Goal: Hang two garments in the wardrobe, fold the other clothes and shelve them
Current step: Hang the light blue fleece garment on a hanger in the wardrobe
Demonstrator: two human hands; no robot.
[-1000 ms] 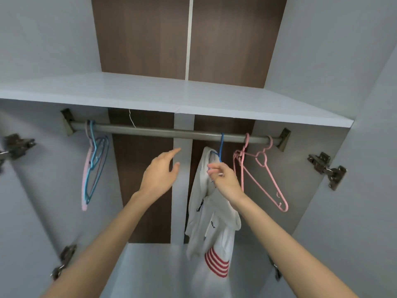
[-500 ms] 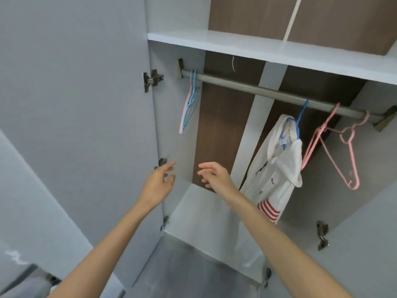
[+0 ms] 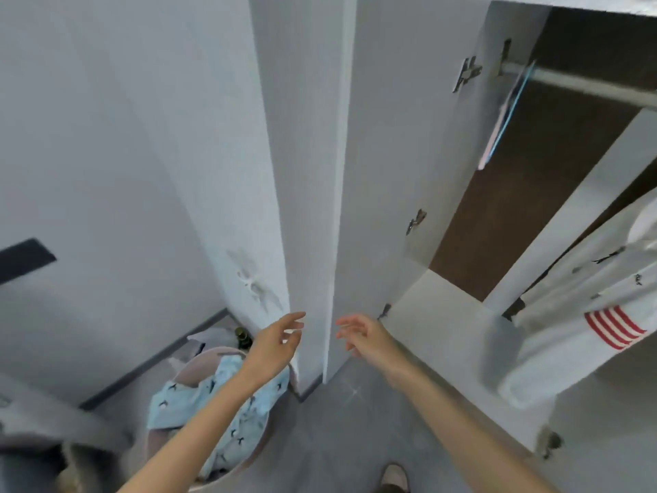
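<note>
A white garment with red stripes [image 3: 583, 314] hangs inside the wardrobe at the right edge. A light blue patterned garment [image 3: 227, 418] lies in a round laundry basket [image 3: 193, 364] on the floor at the lower left. My left hand [image 3: 277, 341] hovers above the basket with relaxed fingers and holds nothing. My right hand [image 3: 362, 334] is beside it, also empty, fingers loosely spread in front of the open wardrobe door [image 3: 313, 172]. Blue and pink hangers [image 3: 505, 115] hang on the metal rail [image 3: 583, 83] at the upper right.
The wardrobe's white floor panel [image 3: 437, 332] lies below the hanging garment. A dark bottle [image 3: 243, 336] stands behind the basket by the wall. A shoe [image 3: 394, 476] shows at the bottom on the grey floor. Door hinges [image 3: 469, 71] stick out near the rail.
The view has swung left and down from the rail to the floor and basket. My right hand has let go of the blue hanger, and both hands have dropped, empty.
</note>
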